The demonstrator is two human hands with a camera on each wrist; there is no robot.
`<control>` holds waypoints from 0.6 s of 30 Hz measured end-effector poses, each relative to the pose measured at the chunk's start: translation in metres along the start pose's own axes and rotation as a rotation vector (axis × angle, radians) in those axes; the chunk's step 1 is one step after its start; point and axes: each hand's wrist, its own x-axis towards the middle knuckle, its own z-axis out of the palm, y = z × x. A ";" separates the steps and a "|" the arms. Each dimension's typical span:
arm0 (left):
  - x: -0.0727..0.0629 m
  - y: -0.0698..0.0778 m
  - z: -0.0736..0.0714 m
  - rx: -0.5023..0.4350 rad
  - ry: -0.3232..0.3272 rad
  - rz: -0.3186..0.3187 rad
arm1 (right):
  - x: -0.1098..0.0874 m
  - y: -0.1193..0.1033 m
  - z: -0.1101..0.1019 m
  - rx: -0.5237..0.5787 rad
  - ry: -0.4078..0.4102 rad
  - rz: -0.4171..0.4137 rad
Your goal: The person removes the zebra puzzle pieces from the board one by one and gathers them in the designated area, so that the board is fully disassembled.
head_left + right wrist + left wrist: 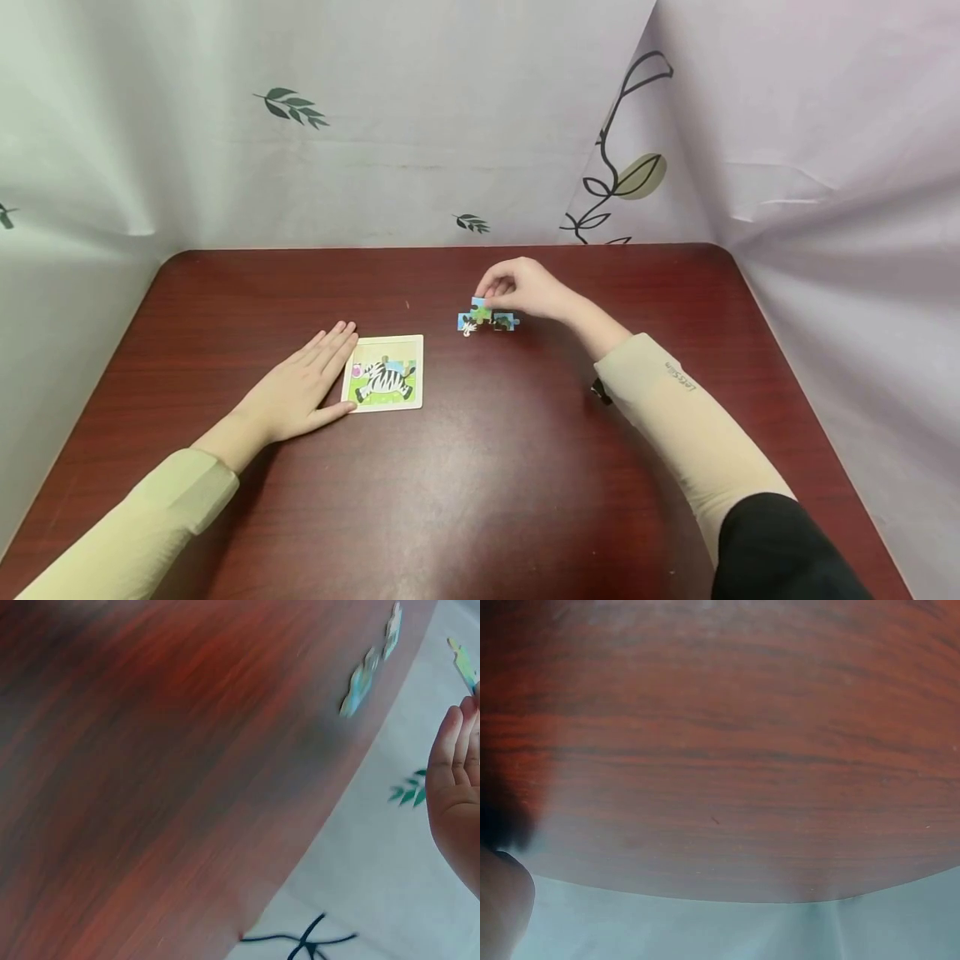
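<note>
My right hand pinches a blue-and-green jigsaw piece between thumb and fingers, at the far middle of the table. In the right wrist view that piece shows raised above the tabletop. Below it lie two loose pieces, one with a zebra's face and one in blue and dark green. My left hand lies flat, fingers straight, its fingertips and thumb at the left edge of a pale-framed zebra puzzle board. Part of the zebra picture is filled in. In the left wrist view only a blurred bit of hand shows.
The dark red wooden table has a rounded far edge. Pale curtains with leaf prints hang close behind it and along both sides. A small black object shows beneath the right sleeve.
</note>
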 end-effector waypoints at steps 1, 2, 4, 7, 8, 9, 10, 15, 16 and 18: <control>0.000 0.000 0.000 0.000 -0.001 -0.001 | -0.002 0.003 -0.003 0.000 0.003 0.004; 0.000 0.000 0.000 -0.001 -0.001 0.000 | -0.004 0.005 -0.006 0.002 0.006 0.011; 0.000 0.000 -0.001 -0.001 -0.001 -0.001 | -0.009 0.010 -0.011 -0.001 0.010 0.025; 0.000 0.001 -0.001 -0.004 0.007 -0.001 | -0.015 0.019 -0.017 -0.003 0.012 0.050; 0.000 0.001 -0.001 -0.004 0.010 0.001 | -0.017 0.022 -0.018 -0.004 0.013 0.060; 0.000 0.001 -0.001 -0.004 0.012 0.001 | -0.019 0.025 -0.020 -0.010 0.013 0.065; 0.000 0.001 0.000 -0.005 0.014 0.001 | -0.021 0.029 -0.021 -0.010 0.012 0.072; 0.000 0.000 0.000 -0.005 0.004 -0.002 | -0.032 0.043 -0.029 -0.014 0.011 0.104; 0.000 0.000 0.000 -0.005 0.004 -0.002 | -0.034 0.045 -0.031 -0.011 0.012 0.113; 0.000 -0.001 0.000 -0.008 0.003 0.000 | -0.039 0.051 -0.034 -0.010 0.016 0.126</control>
